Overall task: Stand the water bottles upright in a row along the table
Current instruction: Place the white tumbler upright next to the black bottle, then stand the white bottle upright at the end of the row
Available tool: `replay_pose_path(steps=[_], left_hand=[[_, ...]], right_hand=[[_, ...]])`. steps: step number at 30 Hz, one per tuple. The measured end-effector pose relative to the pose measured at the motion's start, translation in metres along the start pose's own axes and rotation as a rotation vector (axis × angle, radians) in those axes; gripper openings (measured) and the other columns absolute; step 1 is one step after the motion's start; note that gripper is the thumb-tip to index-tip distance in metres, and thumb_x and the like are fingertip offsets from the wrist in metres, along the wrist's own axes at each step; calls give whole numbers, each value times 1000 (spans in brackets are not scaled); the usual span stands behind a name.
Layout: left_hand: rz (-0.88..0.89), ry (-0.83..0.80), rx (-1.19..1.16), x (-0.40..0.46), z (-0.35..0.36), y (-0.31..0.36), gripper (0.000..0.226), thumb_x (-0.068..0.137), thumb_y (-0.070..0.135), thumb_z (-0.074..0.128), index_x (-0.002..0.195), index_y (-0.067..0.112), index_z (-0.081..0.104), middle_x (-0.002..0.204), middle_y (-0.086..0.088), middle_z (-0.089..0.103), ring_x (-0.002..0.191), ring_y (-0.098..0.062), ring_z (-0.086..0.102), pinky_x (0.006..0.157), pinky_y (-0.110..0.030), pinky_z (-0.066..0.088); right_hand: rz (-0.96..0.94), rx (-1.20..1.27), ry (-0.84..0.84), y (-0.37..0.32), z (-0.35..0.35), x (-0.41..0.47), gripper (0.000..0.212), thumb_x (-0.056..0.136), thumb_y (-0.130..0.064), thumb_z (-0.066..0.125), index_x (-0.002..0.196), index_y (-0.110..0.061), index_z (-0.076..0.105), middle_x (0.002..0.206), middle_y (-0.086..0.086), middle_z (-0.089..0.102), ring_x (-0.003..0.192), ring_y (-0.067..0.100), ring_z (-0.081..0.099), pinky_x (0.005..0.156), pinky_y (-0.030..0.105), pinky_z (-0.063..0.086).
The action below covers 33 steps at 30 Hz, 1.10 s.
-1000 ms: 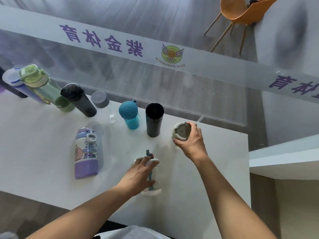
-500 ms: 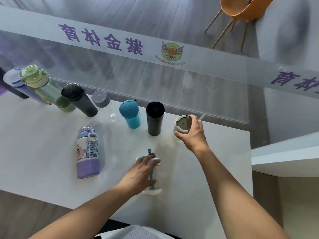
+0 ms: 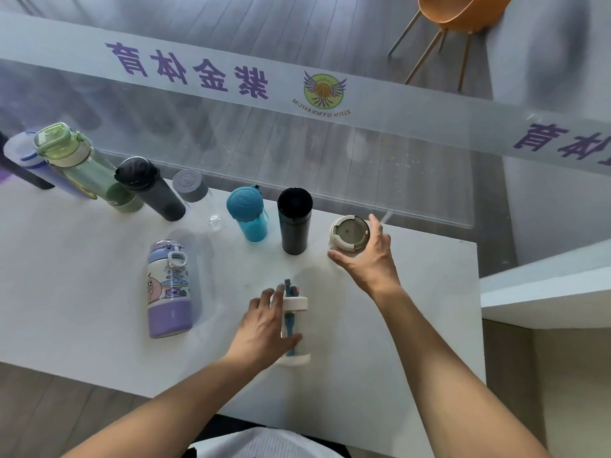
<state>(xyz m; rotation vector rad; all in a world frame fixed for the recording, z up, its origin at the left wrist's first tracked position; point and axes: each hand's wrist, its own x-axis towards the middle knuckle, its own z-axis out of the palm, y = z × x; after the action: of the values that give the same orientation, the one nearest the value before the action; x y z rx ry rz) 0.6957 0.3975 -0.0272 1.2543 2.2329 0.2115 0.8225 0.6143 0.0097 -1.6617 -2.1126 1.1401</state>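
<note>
Along the far edge of the white table (image 3: 429,325) several bottles stand in a row: a green one (image 3: 66,153), a black sport bottle (image 3: 148,190), a clear one with a grey cap (image 3: 191,186), a teal one (image 3: 248,213), a black tumbler (image 3: 294,219) and a cream-lidded bottle (image 3: 349,233) at the right end. My right hand (image 3: 367,259) curves beside the cream lid, fingers spread and loose. A small clear bottle with a white lid (image 3: 296,304) lies on its side nearer me, with my left hand (image 3: 264,325) gripping it. A purple cartoon bottle (image 3: 168,289) lies to its left.
A glass partition with purple lettering (image 3: 185,71) runs just behind the row. The table ends at its right edge (image 3: 477,292) beside a white ledge (image 3: 545,292). A frosted blue-lidded bottle (image 3: 20,153) stands at the far left. An orange chair (image 3: 456,11) stands beyond the glass.
My right hand's fingers have spread off the cream-lidded bottle's top, and that bottle stands at the row's end. My left thumb has wrapped over the lying clear bottle.
</note>
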Motion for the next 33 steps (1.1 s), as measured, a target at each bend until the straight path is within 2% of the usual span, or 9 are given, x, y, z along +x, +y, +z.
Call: replay_pose_path(steps=[2,5,9,12,18,22,25,30,33], left_hand=[[-83,3,-38,3,2,2,101,75,65,64,149,21,11,139,-2,40,121,-27,43,96,-42,48],[-201,-14,-111,11,5,5,92,75,67,64,142,18,24,130,-5,45,116,-28,46,93,-42,47],[-286,-27,-221,26,7,10,80,71,61,72,129,26,31,115,-5,49,99,-29,55,82,-41,51],[-315,-49,-355,33,7,14,80,70,50,79,132,28,33,113,-2,47,89,-23,52,79,-35,50],[-60,-37,-388,16,6,23,105,68,35,88,144,43,17,142,0,47,124,-22,53,102,-42,47],[160,4,-334,-4,2,27,111,70,28,87,147,50,10,148,1,39,131,-22,47,106,-44,47],[239,38,-303,-12,2,28,110,72,23,85,149,47,10,147,2,38,129,-22,46,105,-40,47],[343,47,-224,-11,0,33,100,75,27,83,150,39,19,149,-1,34,129,-24,46,104,-34,47],[383,77,-133,-9,-6,39,87,79,36,77,149,33,25,152,-1,34,129,-25,46,105,-36,46]], right_hand=[[5,26,73,8,0,-17,112,68,-59,81,154,-31,15,142,6,40,132,20,43,109,39,41],[41,48,131,27,8,-50,89,81,-54,72,151,-29,24,139,7,43,126,20,49,105,38,45],[125,47,-44,51,25,-88,70,88,-49,67,146,-32,32,138,1,45,122,15,52,100,35,48],[160,46,-135,58,34,-100,67,86,-51,67,143,-35,35,130,-1,50,118,14,54,94,29,48],[251,141,-294,43,37,-98,86,70,-67,74,141,-43,32,128,-6,51,114,12,52,91,31,49],[282,244,-436,28,30,-93,101,60,-63,84,145,-41,32,135,-5,51,118,17,53,92,30,45],[272,231,-516,22,29,-94,98,63,-56,88,144,-35,36,142,-4,50,127,21,52,103,37,45],[242,248,-481,25,25,-98,84,64,-53,88,135,-30,48,132,-5,59,116,16,58,98,31,48],[191,219,-370,31,16,-97,96,56,-56,87,139,-30,46,132,-9,54,112,10,58,89,20,48]])
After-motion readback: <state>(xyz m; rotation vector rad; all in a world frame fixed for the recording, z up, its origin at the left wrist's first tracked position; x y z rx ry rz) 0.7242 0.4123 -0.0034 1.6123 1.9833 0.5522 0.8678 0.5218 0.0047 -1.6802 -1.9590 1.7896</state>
